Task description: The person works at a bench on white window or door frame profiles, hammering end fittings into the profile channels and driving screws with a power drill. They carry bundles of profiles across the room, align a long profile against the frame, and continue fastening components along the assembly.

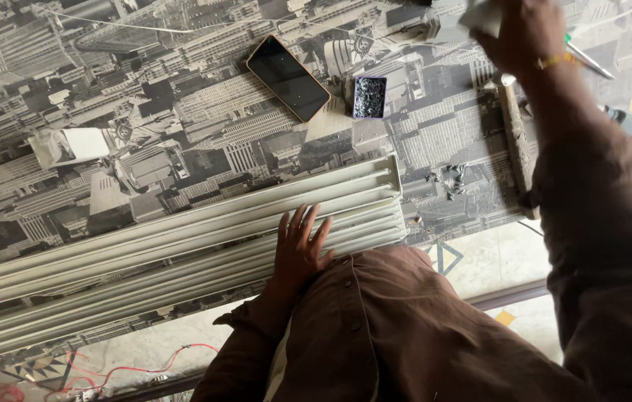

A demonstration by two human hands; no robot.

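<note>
Our left hand (299, 249) lies flat, fingers spread and released, on long white slatted rails (182, 249) along the tabletop's (182, 112) near edge; the rails run off the left edge of view. Our right hand (522, 33), at the far right corner, grasps a pale object (479, 16) cut off by the frame. A phone (287, 77) and small box of screws (369, 97) lie near mid-table.
</note>
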